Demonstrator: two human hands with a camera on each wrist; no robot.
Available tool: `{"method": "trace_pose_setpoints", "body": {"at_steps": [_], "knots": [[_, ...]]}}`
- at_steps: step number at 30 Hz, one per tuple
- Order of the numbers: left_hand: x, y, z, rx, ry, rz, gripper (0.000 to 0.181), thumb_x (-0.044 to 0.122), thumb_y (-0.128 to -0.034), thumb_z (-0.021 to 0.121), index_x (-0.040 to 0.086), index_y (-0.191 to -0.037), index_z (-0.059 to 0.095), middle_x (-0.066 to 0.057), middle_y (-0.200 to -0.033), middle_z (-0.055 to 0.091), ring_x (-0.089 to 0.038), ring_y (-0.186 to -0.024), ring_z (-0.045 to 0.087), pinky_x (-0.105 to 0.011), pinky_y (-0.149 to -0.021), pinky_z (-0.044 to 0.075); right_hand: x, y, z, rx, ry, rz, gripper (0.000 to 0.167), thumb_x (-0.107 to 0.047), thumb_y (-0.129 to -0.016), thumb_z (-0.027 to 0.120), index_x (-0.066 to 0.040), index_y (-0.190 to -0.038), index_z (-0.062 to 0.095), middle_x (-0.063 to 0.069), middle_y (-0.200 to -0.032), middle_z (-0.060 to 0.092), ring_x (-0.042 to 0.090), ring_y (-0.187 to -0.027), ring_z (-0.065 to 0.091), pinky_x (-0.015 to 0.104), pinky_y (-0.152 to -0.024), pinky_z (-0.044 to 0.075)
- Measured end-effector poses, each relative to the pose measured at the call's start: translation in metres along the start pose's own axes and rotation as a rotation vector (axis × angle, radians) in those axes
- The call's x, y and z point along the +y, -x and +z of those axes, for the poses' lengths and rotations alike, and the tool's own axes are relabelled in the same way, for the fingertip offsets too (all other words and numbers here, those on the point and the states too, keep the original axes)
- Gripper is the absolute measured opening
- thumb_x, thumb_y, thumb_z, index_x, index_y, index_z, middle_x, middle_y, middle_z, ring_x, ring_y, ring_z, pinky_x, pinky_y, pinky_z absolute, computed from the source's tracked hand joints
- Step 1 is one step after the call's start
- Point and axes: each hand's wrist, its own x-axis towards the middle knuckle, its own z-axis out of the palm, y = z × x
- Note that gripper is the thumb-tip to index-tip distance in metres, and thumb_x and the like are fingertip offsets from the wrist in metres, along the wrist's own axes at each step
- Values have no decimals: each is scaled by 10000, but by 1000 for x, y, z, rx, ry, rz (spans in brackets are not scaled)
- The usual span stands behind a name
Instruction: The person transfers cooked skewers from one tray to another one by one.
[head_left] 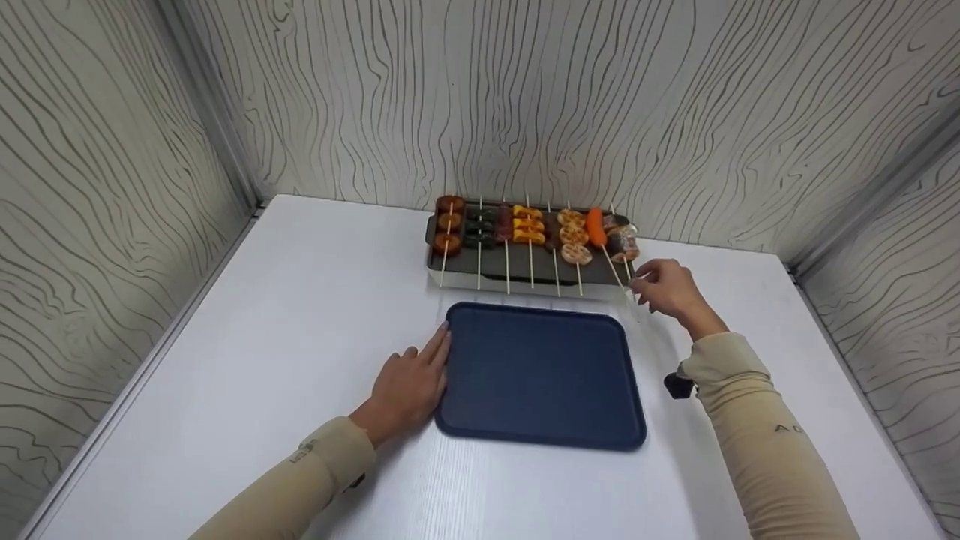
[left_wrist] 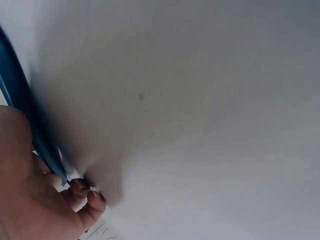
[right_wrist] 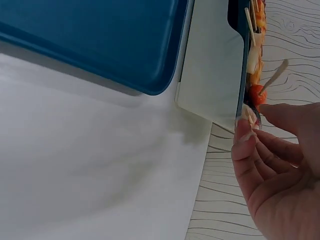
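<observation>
In the head view, my left hand (head_left: 409,386) lies against the left edge of a dark blue rectangular tray (head_left: 540,375), its index finger stretched along the rim. The left wrist view shows this hand (left_wrist: 45,195) beside the tray's edge (left_wrist: 22,95), with the outer fingertips bent near the table. My right hand (head_left: 667,289) pinches the wooden stick of the rightmost skewer, which bears fish-like pieces (head_left: 622,244). Seen from the right wrist, the thumb and fingers of the right hand (right_wrist: 275,165) are around the stick's end, which they partly hide. An orange sausage skewer (head_left: 596,227) lies just left of it.
Behind the tray stands a long grill (head_left: 491,262) with a dark top and pale sides. Several other skewers lie across it, including yellow pieces (head_left: 529,225) and lotus-root slices (head_left: 574,234). White table (head_left: 322,300) surrounds the tray; wood-patterned walls (head_left: 480,97) enclose three sides.
</observation>
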Motion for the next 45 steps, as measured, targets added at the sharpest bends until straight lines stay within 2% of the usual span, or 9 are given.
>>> {"method": "trace_pose_setpoints", "body": {"at_steps": [6,9,14,18,26,31,38,45], "knots": [[3,0,-1,-8,8,2,539,257,-1070,442,24,-1556,415,-72,-1646,358,-300,-931,643,-423,-700,524,2,-10,4,-7,-63,84,318,-80,-976,583,161,-1177,632,126,-806,716,76,-597,584,229,-527,483],[4,0,-1,-9,2,1,540,259,-1071,443,27,-1558,413,-68,-1648,355,-299,-942,648,-421,-704,528,2,-12,3,-21,-98,113,316,-57,-975,562,162,-1195,624,55,-781,684,75,-614,573,219,-541,486],[1,-1,-1,-11,-2,-5,543,257,-1068,448,30,-1559,411,-63,-1651,349,-300,-941,647,-427,-718,531,1,-15,4,-73,-189,93,290,-17,-980,519,173,-1190,582,18,-725,632,68,-580,544,227,-516,457],[1,0,-1,-20,-4,0,547,266,-1074,441,31,-1566,400,-64,-1657,337,-294,-929,641,-423,-720,529,3,-13,3,-82,-223,70,263,6,-975,483,178,-1161,553,-21,-682,592,54,-537,508,234,-486,418],[1,1,-1,-21,-39,1,539,271,-1076,448,32,-1558,415,-69,-1651,348,-277,-895,633,-403,-677,522,-2,-10,1,-50,-193,83,356,0,-965,432,189,-1260,494,62,-814,612,74,-552,485,245,-494,416],[1,0,-1,-21,-58,-4,543,284,-1071,454,37,-1553,426,-66,-1648,354,-273,-895,633,-406,-682,526,-2,-6,-2,-27,-170,85,371,-13,-969,416,187,-1271,495,80,-860,629,83,-596,534,239,-509,444],[1,0,0,-6,-31,5,542,266,-1062,463,23,-1546,432,-74,-1642,366,-292,-889,634,-419,-666,518,2,8,-8,-4,-152,95,356,-37,-996,419,180,-1268,496,77,-879,629,104,-653,573,240,-537,474],[1,0,-2,-44,-4,-10,554,275,-1075,439,29,-1569,392,-67,-1665,319,-310,-955,636,-434,-709,523,5,24,-21,8,-135,95,332,-53,-1004,430,155,-1249,510,81,-889,624,134,-685,593,245,-543,483]]}}
